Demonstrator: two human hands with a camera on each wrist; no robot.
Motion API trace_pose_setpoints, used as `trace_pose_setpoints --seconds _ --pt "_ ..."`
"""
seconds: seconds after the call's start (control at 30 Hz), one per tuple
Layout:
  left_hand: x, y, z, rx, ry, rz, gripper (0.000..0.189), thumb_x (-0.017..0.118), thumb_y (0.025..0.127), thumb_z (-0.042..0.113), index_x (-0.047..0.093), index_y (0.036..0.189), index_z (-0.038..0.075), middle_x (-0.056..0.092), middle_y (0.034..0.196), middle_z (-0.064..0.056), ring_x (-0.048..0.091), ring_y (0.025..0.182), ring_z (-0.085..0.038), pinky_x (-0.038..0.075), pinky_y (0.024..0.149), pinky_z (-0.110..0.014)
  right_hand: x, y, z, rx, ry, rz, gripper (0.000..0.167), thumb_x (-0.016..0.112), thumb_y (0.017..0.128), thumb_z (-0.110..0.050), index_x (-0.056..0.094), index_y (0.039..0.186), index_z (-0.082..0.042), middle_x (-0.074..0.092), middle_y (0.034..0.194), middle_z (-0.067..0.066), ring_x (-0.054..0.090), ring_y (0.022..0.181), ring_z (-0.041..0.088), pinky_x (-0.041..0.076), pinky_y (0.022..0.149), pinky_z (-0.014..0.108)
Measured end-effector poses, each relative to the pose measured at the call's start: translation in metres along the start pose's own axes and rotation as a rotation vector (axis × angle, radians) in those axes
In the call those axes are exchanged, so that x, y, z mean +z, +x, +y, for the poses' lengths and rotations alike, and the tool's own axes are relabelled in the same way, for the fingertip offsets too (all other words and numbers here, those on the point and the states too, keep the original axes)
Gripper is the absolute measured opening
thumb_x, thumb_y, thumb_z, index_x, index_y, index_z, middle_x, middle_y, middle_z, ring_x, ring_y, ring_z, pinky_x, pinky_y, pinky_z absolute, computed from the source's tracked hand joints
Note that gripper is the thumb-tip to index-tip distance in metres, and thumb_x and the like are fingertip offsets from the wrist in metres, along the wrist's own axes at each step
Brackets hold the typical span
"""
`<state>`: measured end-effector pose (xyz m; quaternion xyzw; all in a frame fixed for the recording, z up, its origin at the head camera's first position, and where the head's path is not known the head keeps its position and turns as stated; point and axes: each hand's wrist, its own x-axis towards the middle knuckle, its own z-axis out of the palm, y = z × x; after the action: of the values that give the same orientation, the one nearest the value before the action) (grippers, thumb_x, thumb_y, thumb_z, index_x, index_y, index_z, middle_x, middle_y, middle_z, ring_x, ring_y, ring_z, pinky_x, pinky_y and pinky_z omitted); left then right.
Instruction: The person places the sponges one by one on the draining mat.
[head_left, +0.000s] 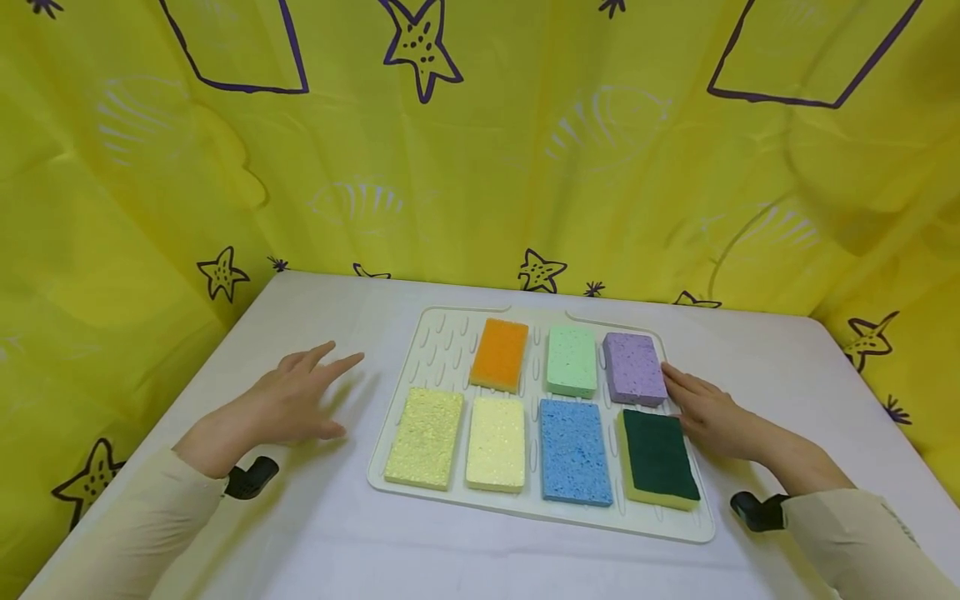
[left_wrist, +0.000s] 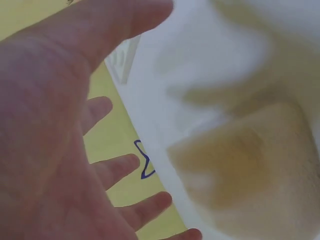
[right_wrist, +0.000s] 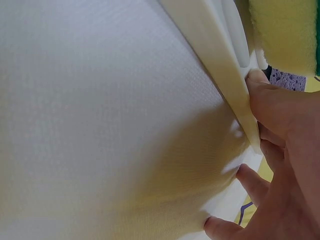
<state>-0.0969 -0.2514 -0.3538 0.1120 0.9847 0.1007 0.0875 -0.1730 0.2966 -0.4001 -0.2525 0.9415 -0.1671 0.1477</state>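
A cream ridged drying tray [head_left: 427, 333] lies on the white table, bearing sponges. In its back row are an orange sponge [head_left: 499, 354], a mint green sponge [head_left: 572, 360] and a purple sponge [head_left: 634, 368]. Along the front lie a yellow-green sponge [head_left: 425, 437], a pale yellow sponge [head_left: 496, 443], a blue sponge [head_left: 575, 452] and a yellow scrub sponge with a dark green top [head_left: 662, 457]. My right hand [head_left: 716, 415] pinches the tray's right rim, thumb over it, as the right wrist view shows. My left hand [head_left: 288, 404] hovers left of the tray, fingers spread, holding nothing.
The white tabletop [head_left: 450, 550] surrounds the tray. A yellow curtain [head_left: 480, 167] with starfish and fish drawings hangs behind the table and along both sides. Black wrist devices sit below the left hand [head_left: 252, 478] and the right hand [head_left: 757, 511].
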Motion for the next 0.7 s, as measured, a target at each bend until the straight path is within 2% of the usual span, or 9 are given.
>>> trace_pose_setpoints --seconds 0.17,0.33,0.47,0.6,0.7 --pt "0.002 -0.005 -0.007 -0.012 -0.019 -0.04 0.101 0.088 0.069 0.037 0.035 0.154 0.021 0.022 0.158 -0.03 0.027 0.134 -0.062 0.037 0.093 -0.077 0.0 0.0 0.001 -0.002 0.0 0.004 0.064 0.054 0.096 -0.009 0.027 0.149 0.013 0.02 0.159 0.032 0.022 0.139 0.058 0.022 0.108 0.074" --pt "0.005 -0.008 -0.014 -0.005 -0.023 -0.065 0.102 0.089 0.067 0.037 0.037 0.152 0.016 0.023 0.155 -0.033 0.028 0.131 -0.065 0.037 0.091 -0.079 0.001 0.0 0.001 -0.01 -0.004 0.009 0.063 0.054 0.096 -0.008 0.028 0.149 0.014 0.021 0.158 0.033 0.023 0.139 0.058 0.022 0.107 0.075" --pt "0.007 -0.01 -0.021 0.014 -0.016 -0.062 0.101 0.09 0.065 0.033 0.04 0.15 0.012 0.028 0.152 -0.034 0.028 0.131 -0.065 0.031 0.098 -0.078 0.001 0.0 0.001 -0.013 -0.008 0.009 0.063 0.054 0.096 -0.008 0.028 0.149 0.014 0.021 0.158 0.033 0.023 0.139 0.058 0.022 0.107 0.075" --pt "0.006 -0.014 -0.027 0.032 -0.048 -0.068 0.1 0.089 0.065 0.027 0.04 0.149 0.008 0.03 0.151 -0.034 0.025 0.138 -0.058 0.021 0.106 -0.075 0.001 0.001 0.001 -0.017 -0.008 0.011 0.063 0.054 0.095 -0.007 0.028 0.148 0.014 0.021 0.158 0.033 0.023 0.139 0.058 0.022 0.108 0.074" --pt "0.004 -0.016 -0.031 0.027 -0.077 -0.085 0.1 0.089 0.065 0.026 0.038 0.149 0.008 0.028 0.152 -0.036 0.027 0.137 -0.058 0.023 0.105 -0.075 0.0 0.001 0.001 -0.019 -0.007 0.011 0.063 0.054 0.095 -0.006 0.028 0.148 0.015 0.021 0.158 0.033 0.023 0.139 0.058 0.022 0.108 0.074"
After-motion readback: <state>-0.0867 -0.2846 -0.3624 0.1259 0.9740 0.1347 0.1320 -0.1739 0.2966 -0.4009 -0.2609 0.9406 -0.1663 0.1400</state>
